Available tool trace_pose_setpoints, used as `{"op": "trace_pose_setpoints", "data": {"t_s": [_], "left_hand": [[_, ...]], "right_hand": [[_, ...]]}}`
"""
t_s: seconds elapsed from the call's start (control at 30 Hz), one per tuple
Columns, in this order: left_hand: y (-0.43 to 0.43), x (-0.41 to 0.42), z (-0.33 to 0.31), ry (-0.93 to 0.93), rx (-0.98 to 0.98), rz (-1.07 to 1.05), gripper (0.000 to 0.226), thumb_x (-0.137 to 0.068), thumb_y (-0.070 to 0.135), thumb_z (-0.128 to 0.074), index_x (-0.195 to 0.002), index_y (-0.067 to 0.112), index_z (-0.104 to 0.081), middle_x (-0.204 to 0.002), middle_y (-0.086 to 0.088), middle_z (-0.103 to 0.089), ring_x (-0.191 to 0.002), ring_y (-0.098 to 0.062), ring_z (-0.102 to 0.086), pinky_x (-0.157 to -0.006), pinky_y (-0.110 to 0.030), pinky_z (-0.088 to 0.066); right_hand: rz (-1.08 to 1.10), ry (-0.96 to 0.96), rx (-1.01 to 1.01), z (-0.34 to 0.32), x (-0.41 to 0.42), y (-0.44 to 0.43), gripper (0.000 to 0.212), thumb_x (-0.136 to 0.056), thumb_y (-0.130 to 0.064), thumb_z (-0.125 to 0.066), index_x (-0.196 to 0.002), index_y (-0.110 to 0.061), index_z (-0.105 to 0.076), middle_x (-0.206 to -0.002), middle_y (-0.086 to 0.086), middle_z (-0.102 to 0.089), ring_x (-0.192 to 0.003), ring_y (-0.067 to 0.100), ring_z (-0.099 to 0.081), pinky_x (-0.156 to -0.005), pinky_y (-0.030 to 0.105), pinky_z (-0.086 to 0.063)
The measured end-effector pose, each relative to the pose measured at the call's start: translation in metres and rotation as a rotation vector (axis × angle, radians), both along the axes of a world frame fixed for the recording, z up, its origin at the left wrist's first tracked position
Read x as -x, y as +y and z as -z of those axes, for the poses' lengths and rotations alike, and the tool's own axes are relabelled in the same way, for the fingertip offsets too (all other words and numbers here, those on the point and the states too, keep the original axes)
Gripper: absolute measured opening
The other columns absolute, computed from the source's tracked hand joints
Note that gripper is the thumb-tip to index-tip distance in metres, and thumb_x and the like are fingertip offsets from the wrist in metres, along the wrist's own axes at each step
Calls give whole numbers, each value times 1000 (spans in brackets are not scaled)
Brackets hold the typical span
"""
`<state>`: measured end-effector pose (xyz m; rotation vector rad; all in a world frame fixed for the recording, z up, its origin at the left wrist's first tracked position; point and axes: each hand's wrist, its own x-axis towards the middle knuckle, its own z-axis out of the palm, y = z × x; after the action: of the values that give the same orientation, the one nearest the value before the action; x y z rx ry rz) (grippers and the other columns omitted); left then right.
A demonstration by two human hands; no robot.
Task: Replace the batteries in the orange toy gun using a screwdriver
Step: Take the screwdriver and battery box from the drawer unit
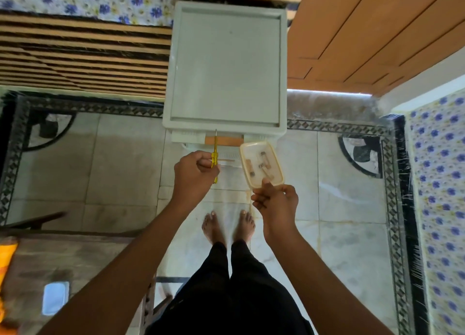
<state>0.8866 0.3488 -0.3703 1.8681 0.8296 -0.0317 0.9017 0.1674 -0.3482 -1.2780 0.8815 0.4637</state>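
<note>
My left hand (195, 175) grips a yellow-handled screwdriver (215, 156) upright, its thin metal tip pointing toward the white table (226, 68). With thumb and fingers, my right hand (275, 204) pinches the near edge of a shallow cream plastic container (261, 165). Several batteries (263, 165) lie inside the container. Both hands hover in front of the table's near edge, above the floor. An orange piece (224, 141) shows on the shelf just under the tabletop; I cannot tell whether it is the toy gun.
The white table has a raised rim and a bare top. My bare feet (227, 225) stand on the pale tiled floor before it. A wooden slatted bed frame (83, 58) lies to the left, an orange door (364, 33) at the right, and a phone (55, 298) at the lower left.
</note>
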Motion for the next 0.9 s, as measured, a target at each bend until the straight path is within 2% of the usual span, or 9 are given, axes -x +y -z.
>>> {"op": "trace_pose_setpoints", "data": {"t_s": [0.13, 0.2, 0.3, 0.37, 0.47, 0.53, 0.67, 0.83, 0.9], "left_hand": [[12, -27, -11, -33, -91, -16, 11, -84, 4, -81, -93, 8, -76, -68, 12, -63, -58, 14, -62, -60, 1, -46], [21, -44, -11, -28, -155, -28, 10, -83, 5, -80, -93, 8, -77, -68, 15, -63, -61, 11, -62, -65, 1, -46], [36, -71, -5, 34, -224, -50, 14, -81, 10, -78, -95, 14, -78, -76, 10, -70, -74, -3, -67, -80, -26, -61], [44, -89, -2, 94, -282, -72, 13, -81, 15, -76, -94, 16, -75, -88, 4, -73, -83, -15, -69, -79, -34, -60], [53, -115, -1, 139, -420, -73, 7, -84, 16, -75, -88, 16, -70, -91, 0, -70, -80, -21, -62, -70, -32, -52], [59, -132, 2, 150, -463, -90, 9, -84, 14, -76, -92, 12, -71, -90, -1, -67, -79, -21, -59, -66, -30, -45], [65, -149, 12, 120, -500, -66, 17, -86, 21, -80, -99, 11, -75, -99, -7, -73, -87, -25, -71, -65, -31, -49], [72, -149, 24, 40, -527, -26, 24, -88, 30, -81, -98, 10, -74, -96, -6, -71, -86, -22, -70, -65, -33, -55], [75, -146, 28, 21, -521, -6, 27, -88, 36, -80, -93, 10, -73, -91, -5, -70, -81, -21, -69, -64, -32, -55]], "right_hand": [[-1, -54, -45, -15, -12, 16, 21, -102, -9, -66, -102, -11, -45, -81, 20, -69, -54, 22, -63, -59, 31, -56], [17, -78, -59, -15, -25, 27, 21, -102, -9, -65, -103, -11, -44, -82, 20, -69, -54, 21, -64, -60, 31, -57], [52, -89, -67, -5, -53, 49, 21, -103, -10, -64, -107, -11, -43, -82, 19, -69, -53, 19, -66, -60, 31, -57], [70, -89, -62, 6, -74, 66, 21, -102, -10, -64, -113, -6, -47, -91, 22, -71, -55, 19, -67, -57, 30, -57], [93, -110, -25, 21, -103, 91, 28, -101, -10, -66, -125, -2, -53, -108, 27, -74, -59, 20, -69, -58, 28, -58], [91, -131, 3, 27, -121, 105, 29, -101, -12, -66, -125, -2, -54, -106, 25, -75, -61, 20, -72, -56, 27, -57], [109, -150, 46, 30, -141, 116, 30, -99, -14, -69, -120, -2, -50, -97, 22, -76, -63, 22, -75, -56, 26, -59], [88, -144, -25, 27, -134, 112, 31, -103, -32, -66, -117, -10, -51, -93, 21, -76, -68, 25, -77, -72, 37, -65], [25, -166, 55, 32, -120, 106, 27, -103, -39, -63, -110, -14, -55, -90, 18, -77, -69, 24, -76, -75, 39, -65]]}}
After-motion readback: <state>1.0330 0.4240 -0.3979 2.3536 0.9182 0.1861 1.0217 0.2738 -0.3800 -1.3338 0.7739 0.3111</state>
